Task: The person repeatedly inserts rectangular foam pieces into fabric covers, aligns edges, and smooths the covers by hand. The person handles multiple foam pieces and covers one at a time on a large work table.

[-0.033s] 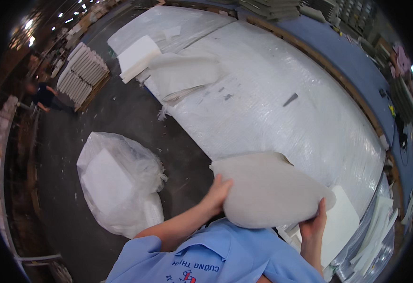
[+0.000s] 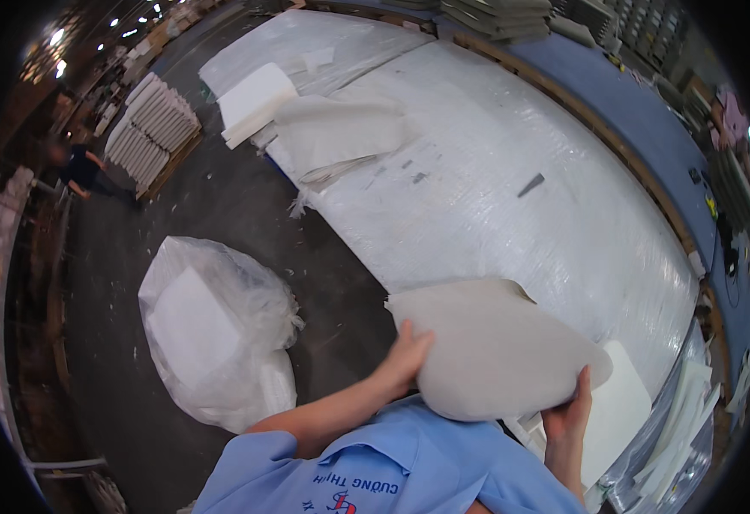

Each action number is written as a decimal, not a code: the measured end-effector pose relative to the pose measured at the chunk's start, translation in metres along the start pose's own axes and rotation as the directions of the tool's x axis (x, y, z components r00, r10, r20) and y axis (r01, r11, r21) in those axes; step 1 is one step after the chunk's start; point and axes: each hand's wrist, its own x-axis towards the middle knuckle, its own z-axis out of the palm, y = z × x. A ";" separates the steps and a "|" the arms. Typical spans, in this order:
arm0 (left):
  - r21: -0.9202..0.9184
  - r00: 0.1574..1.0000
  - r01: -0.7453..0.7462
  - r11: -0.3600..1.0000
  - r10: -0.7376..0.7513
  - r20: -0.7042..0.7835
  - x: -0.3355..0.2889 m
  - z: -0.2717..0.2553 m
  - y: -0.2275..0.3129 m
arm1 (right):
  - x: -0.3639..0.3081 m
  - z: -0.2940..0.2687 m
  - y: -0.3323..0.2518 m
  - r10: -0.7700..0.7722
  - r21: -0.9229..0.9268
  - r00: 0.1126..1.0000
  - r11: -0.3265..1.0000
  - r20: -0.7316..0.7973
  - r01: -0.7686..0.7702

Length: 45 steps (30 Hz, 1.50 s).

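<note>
A pale grey, soft-looking panel (image 2: 504, 347) with a rounded outline lies in front of my body, at the near edge of the plastic-wrapped surface. My left hand (image 2: 405, 357) grips its left edge, thumb on top and the other fingers partly hidden. On the opposite side my right hand (image 2: 570, 407) holds the lower right edge, with fingers tucked beneath. A dark gap shows at the panel's far edge, so it may be layered or folded. White sheets (image 2: 622, 403) stick out from under its right side.
Farther off on the wrapped surface (image 2: 512, 137) lie a grey sheet (image 2: 336, 128) and a white stack (image 2: 257, 101). A clear bag of white pieces (image 2: 212, 334) sits on the dark floor at left. A person (image 2: 88, 171) stands by a stacked pallet (image 2: 154, 128). White offcuts (image 2: 679, 420) lie right.
The panel and my left hand have shifted slightly to the right. My right hand keeps its hold at nearly the same place.
</note>
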 end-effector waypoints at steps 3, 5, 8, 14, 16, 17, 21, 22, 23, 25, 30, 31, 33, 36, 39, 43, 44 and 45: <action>0.382 0.980 0.052 0.923 -0.121 0.158 -0.020 -0.002 -0.017 | -0.028 -0.008 0.020 0.016 -0.034 1.000 0.999 -0.021 -0.017; 0.530 0.899 0.129 0.838 -0.324 0.294 -0.051 -0.009 0.014 | -0.034 -0.017 0.026 0.020 -0.087 0.997 0.996 -0.074 -0.027; 0.631 0.835 -0.061 0.773 -0.307 0.456 -0.063 -0.048 -0.019 | -0.029 -0.036 0.040 0.004 -0.236 0.987 0.971 -0.159 -0.042; 0.384 0.835 -0.048 0.922 -0.174 0.522 -0.086 -0.136 -0.051 | -0.013 -0.044 0.031 -0.258 -0.626 0.966 0.748 0.034 0.222; 0.321 0.901 -0.038 0.946 -0.106 0.420 -0.097 -0.179 -0.052 | -0.018 0.011 0.024 -0.314 -0.702 0.932 0.623 0.179 0.345; 0.325 0.924 -0.070 0.943 -0.061 0.377 -0.098 -0.198 -0.060 | -0.024 0.040 0.020 -0.315 -0.748 0.914 0.534 0.256 0.394; 0.393 0.964 -0.167 0.904 0.066 0.258 -0.108 -0.237 -0.068 | -0.069 0.150 0.017 -0.238 -0.835 0.802 -0.089 0.547 0.543; 0.434 0.960 -0.224 0.872 0.122 0.251 -0.108 -0.234 -0.067 | -0.081 0.173 0.020 -0.178 -0.766 0.750 -0.257 0.637 0.589; 0.472 0.951 -0.281 0.835 0.178 0.251 -0.107 -0.227 -0.064 | -0.088 0.189 0.025 -0.103 -0.666 0.695 -0.415 0.712 0.620; 0.382 0.931 -0.326 0.865 0.222 0.290 -0.110 -0.203 -0.037 | -0.086 0.213 0.035 0.085 -0.530 0.671 -0.544 0.737 0.651; 0.365 0.739 -0.664 0.652 0.645 0.192 -0.092 -0.134 -0.010 | -0.041 0.237 0.070 0.534 -0.160 0.499 -0.557 0.683 0.815; 0.402 0.691 -0.703 0.587 0.696 0.193 -0.086 -0.127 -0.004 | -0.027 0.232 0.075 0.593 -0.116 0.465 -0.530 0.657 0.840; 0.438 0.739 -0.655 0.616 0.643 0.200 -0.073 -0.124 -0.001 | 0.001 0.227 0.082 0.673 -0.056 0.408 -0.480 0.617 0.876; 0.495 0.699 -0.659 0.567 0.704 0.124 -0.049 -0.128 -0.012 | 0.016 0.278 0.081 0.766 -0.392 0.545 -0.412 0.340 0.823; 0.509 0.704 -0.661 0.552 0.690 0.166 -0.043 -0.111 -0.009 | 0.092 0.311 0.085 0.818 -0.665 0.571 -0.391 0.066 0.637; 0.290 0.657 -0.748 0.597 0.730 0.191 -0.043 -0.109 0.001 | 0.191 0.316 0.221 0.934 -0.337 0.356 -0.323 0.038 0.884; 0.246 0.672 -0.739 0.627 0.715 0.196 -0.043 -0.109 0.000 | 0.209 0.307 0.264 0.960 -0.275 0.277 -0.258 0.034 0.926; 0.188 0.659 -0.752 0.632 0.729 0.184 -0.043 -0.110 0.001 | 0.229 0.293 0.304 0.986 -0.162 0.163 -0.157 0.027 0.974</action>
